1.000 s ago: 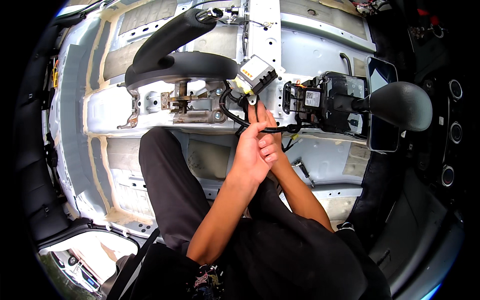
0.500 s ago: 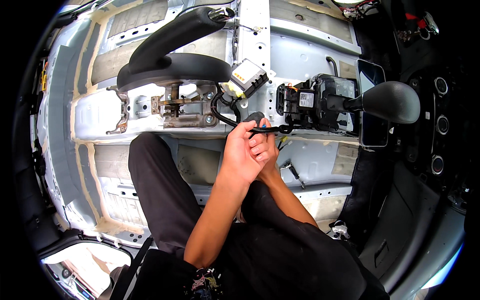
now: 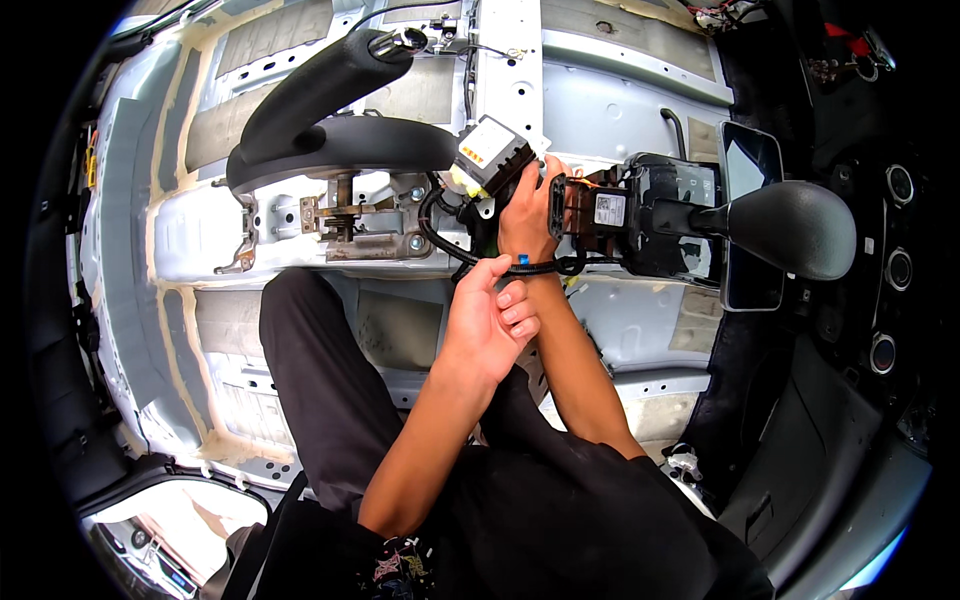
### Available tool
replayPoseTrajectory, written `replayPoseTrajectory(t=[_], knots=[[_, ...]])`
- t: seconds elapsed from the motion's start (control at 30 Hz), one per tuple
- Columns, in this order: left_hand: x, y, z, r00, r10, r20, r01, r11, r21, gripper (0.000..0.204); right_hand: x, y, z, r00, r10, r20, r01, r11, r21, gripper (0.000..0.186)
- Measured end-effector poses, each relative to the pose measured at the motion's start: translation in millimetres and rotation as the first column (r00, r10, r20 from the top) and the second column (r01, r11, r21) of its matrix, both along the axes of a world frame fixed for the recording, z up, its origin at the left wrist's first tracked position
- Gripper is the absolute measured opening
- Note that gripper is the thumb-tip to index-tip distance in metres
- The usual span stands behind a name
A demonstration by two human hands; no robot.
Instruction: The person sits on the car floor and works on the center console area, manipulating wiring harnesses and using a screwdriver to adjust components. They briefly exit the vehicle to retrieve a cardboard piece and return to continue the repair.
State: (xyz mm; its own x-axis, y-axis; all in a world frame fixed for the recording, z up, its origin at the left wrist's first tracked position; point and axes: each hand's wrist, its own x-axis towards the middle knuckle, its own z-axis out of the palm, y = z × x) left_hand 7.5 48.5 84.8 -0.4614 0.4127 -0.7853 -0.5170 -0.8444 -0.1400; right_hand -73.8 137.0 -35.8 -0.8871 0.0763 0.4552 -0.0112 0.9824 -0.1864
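— Where do we see the ribbed cable point(image 3: 543, 268)?
— Across our right wrist point(image 3: 545, 289), pinched by our left hand point(image 3: 488, 322); our right hand point(image 3: 528, 218), fingers extended, reaches beside the boxy module point(image 3: 503, 156), its hold we cannot tell.

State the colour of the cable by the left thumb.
Black: the cable shows best in the head view.

Bare-floored car cabin point(image 3: 130, 210)
Silvery-white sheet-metal floor point(image 3: 615, 118) surrounds a curved black handbrake lever point(image 3: 320, 100) at left, with a rounded black gear knob point(image 3: 800, 230) at right.
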Motion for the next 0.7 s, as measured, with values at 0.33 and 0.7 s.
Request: replayPoseTrajectory(t=[0.33, 0.7], knots=[[1, 1, -6, 1.000, 0.002, -0.003, -0.002, 1.000, 0.020, 0.011, -9, -3, -4, 0.989, -0.044, 0.142, 0.010, 0.973, 0.232, 0.037], [4, -9, -23, 0.999, 0.054, -0.009, -0.051, 0.985, 0.168, 0.020, 86, 19, -8, 0.909, 0.342, 0.238, -0.382, 0.912, 0.150, 0.055]])
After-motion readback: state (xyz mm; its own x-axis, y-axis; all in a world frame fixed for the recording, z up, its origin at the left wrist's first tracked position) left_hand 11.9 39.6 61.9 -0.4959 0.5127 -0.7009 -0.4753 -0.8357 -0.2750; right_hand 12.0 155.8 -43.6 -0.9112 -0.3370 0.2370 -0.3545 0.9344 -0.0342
